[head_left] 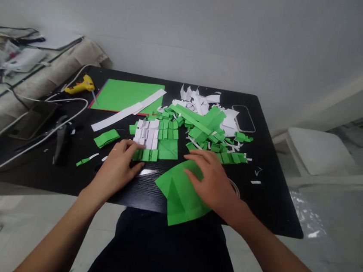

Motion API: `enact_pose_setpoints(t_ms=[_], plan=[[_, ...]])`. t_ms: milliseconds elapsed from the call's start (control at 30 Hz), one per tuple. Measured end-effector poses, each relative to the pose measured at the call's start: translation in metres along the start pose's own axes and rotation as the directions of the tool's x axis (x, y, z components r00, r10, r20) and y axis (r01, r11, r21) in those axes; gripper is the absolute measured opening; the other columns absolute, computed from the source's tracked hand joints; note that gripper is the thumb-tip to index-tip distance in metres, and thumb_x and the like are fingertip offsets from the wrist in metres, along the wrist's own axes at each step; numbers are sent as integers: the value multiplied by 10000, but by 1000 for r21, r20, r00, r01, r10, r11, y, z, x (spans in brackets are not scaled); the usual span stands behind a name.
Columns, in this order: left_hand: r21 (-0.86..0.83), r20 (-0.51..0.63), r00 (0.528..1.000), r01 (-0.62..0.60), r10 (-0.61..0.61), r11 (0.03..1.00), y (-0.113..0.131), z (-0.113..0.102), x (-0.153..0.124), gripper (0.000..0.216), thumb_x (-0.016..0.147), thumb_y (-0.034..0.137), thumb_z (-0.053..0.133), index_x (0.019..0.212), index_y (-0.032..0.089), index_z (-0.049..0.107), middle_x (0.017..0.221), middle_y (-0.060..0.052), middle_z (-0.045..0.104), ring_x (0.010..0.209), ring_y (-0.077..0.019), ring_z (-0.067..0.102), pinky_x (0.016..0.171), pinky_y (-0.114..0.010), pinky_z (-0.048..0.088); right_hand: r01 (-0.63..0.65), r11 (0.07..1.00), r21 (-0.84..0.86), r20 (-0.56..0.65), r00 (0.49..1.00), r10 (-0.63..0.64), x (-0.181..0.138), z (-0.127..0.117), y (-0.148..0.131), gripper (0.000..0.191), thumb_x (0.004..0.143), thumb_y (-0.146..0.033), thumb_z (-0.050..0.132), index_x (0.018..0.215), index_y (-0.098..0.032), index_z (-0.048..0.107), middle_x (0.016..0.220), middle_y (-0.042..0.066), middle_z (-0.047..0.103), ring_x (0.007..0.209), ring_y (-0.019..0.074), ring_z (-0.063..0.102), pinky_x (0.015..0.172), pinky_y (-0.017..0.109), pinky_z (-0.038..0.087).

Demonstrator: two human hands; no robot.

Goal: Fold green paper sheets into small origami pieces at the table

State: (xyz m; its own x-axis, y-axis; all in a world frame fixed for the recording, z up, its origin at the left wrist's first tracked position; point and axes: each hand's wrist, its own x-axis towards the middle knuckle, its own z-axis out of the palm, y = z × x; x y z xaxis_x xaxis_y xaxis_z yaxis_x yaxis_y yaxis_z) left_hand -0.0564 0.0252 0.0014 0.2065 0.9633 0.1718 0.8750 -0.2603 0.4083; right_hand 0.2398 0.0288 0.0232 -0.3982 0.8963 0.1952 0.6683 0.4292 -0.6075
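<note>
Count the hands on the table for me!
2. The left hand touches the paper squares; the right hand lies on the folded green sheet. No other hands show.

No text, label, brand or number can be read anywhere on the table. The dark garment point(162, 255) at the lower edge bears a trace of yellowish print (cut off by the frame, with too little showing to make out a single letter).
</note>
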Motion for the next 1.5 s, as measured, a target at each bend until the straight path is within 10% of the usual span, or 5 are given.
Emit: enact_pose_setpoints(t_ms=[233,567,900,1133,1500], plan=[[-58,30,997,-71,73,996,-9,-4,4,199,1006,253,597,1195,222,652,1109,-94,684,1054,-307,626,943,-466,522,169,981,-97,288,948,-135,66,38,-36,404,981,-258,742,1347,-134,626,1329,181,664,1258,344,599,1053,516,514],[-164,-11,1000,18,-20,986,-5,-6,2,337,958,299,658,1280,211,612,1156,-84,584,1030,-276,654,925,-447,572,241,922,-303,316,938,-142,76,61,-38,201,990,-224,705,1168,-137,669,1158,178,670,1097,337,580,919,454,478],[-195,-32,999,-37,31,980,-2,-14,5,500,924,206,714,1397,263,561,1506,-123,458,1428,-339,508,1178,-559,470,30,986,165,208,976,-64,92,40,-24,264,966,-273,733,1200,-171,667,1135,110,723,1011,255,685,913,406,544],[-215,-115,993,-29,4,976,8,-20,12,487,977,420,691,1423,243,601,1451,-125,533,1366,-325,564,1139,-527,508,-119,925,362,201,978,48,98,27,-19,349,943,-361,762,1242,-194,698,1115,102,753,976,240,727,906,423,597],[-229,-204,979,-69,21,971,24,-29,28,286,1078,298,472,1196,223,721,1245,-92,674,1218,-268,648,1095,-472,522,-121,897,425,160,986,57,102,15,-19,306,964,-376,738,1192,-172,731,1066,103,744,971,242,732,904,430,610]])
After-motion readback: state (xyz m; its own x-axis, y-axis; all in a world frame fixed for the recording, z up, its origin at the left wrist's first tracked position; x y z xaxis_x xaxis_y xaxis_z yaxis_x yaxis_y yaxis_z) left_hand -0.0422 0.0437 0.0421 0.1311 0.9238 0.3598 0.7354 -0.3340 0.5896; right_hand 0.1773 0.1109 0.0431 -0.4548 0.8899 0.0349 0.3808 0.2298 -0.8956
